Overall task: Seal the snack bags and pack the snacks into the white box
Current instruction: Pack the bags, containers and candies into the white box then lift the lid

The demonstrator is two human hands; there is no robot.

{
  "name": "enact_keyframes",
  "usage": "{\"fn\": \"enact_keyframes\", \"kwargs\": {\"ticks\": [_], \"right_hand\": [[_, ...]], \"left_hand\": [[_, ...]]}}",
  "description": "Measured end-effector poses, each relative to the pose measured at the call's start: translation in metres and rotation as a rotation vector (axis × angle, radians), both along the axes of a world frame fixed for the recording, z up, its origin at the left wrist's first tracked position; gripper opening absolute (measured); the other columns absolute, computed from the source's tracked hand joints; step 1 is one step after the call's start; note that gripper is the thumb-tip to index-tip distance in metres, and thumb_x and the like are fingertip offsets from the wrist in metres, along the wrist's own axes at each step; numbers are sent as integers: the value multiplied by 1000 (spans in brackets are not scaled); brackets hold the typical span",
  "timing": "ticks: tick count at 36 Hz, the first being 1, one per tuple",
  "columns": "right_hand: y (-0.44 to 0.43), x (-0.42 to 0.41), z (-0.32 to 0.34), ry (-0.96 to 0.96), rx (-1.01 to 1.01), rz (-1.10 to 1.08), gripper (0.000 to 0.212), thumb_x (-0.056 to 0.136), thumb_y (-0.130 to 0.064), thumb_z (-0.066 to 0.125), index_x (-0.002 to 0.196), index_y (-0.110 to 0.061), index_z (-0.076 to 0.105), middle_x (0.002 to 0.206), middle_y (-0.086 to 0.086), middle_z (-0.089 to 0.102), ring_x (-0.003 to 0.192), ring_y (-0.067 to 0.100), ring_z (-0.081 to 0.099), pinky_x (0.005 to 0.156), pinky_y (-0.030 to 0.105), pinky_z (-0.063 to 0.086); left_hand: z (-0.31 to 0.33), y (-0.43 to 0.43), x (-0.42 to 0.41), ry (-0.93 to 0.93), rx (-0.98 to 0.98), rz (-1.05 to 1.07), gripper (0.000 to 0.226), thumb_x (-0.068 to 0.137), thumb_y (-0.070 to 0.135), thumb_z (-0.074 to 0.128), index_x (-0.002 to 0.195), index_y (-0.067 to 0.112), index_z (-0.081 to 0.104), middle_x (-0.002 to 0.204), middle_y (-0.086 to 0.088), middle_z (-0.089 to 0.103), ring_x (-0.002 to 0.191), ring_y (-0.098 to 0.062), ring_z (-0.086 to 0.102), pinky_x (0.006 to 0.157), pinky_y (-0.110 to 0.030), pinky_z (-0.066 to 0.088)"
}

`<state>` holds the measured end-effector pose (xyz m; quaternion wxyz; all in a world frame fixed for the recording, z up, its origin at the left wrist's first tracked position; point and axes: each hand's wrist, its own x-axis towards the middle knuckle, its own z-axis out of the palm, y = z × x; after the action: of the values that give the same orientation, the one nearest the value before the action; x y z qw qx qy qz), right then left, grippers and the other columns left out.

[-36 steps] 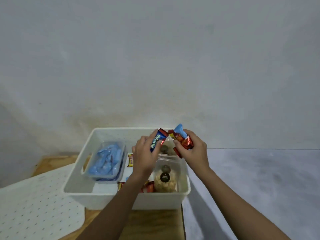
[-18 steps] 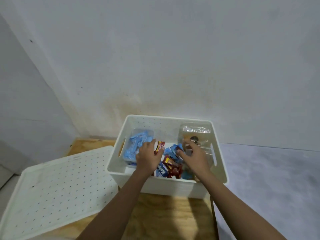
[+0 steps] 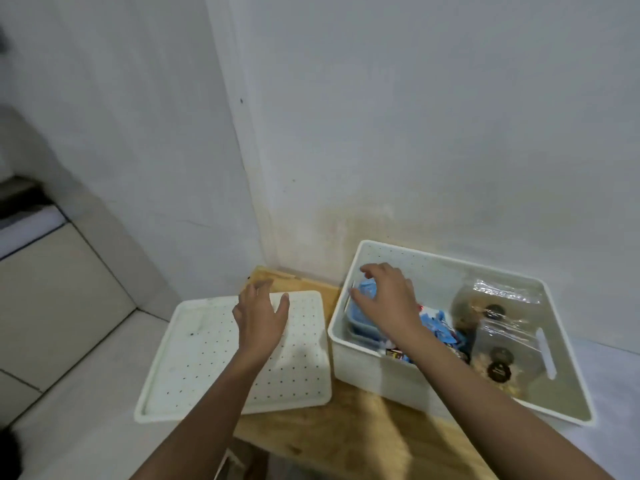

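White box (image 3: 360, 367) on the wooden counter (image 3: 329, 431), holding clear snack bags (image 3: 502, 336), wrapped snacks (image 3: 437, 323) and a blue tub (image 3: 367, 292). Right hand (image 3: 388, 296), fingers spread and bent, over the tub; left hand (image 3: 259, 317), fingers apart, over the perforated lid (image 3: 207, 362) beside the box.

No readable text or numbers

Wood table (image 3: 329, 433) w/ box (image 3: 360, 363), lid (image 3: 204, 362)

One white box (image 3: 353, 358), one perforated lid (image 3: 194, 368), two hands (image 3: 259, 317) (image 3: 388, 299).
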<state>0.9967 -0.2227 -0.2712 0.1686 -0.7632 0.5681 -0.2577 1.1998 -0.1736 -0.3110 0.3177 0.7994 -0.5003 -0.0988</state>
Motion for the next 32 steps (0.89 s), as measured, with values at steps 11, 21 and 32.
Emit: {"fn": "enact_keyframes", "kwargs": {"ticks": [11, 21, 32], "right_hand": [[29, 140, -93, 132, 197, 46, 65, 83, -40, 61, 137, -11, 37, 138, 7, 42, 127, 24, 39, 103, 36, 37], [41, 140, -169, 172, 637, -264, 117, 61, -55, 78, 142, 0, 14, 147, 20, 26, 135, 34, 28, 109, 40, 28], [40, 157, -166, 151, 606, -356, 117, 57, -48, 84, 141, 3, 17, 144, 24, 27, 134, 36, 26, 109, 43, 28]], "left_hand": [[-88, 61, 189, -191, 341, -3, 74, 77, 44, 67, 133, 3, 41, 135, -20, 46, 123, -37, 43, 99, -51, 37], [-152, 106, 255, 176, 501, -59, 117, 67, 58, 71, 147, 8, 2, 155, -10, 12, 142, -27, 12, 115, -44, 22], [-154, 106, 259, 433, 391, -64, 122, 63, 38, 83, 148, 13, -1, 153, -6, 15, 139, -24, 23, 112, -40, 28]]}}
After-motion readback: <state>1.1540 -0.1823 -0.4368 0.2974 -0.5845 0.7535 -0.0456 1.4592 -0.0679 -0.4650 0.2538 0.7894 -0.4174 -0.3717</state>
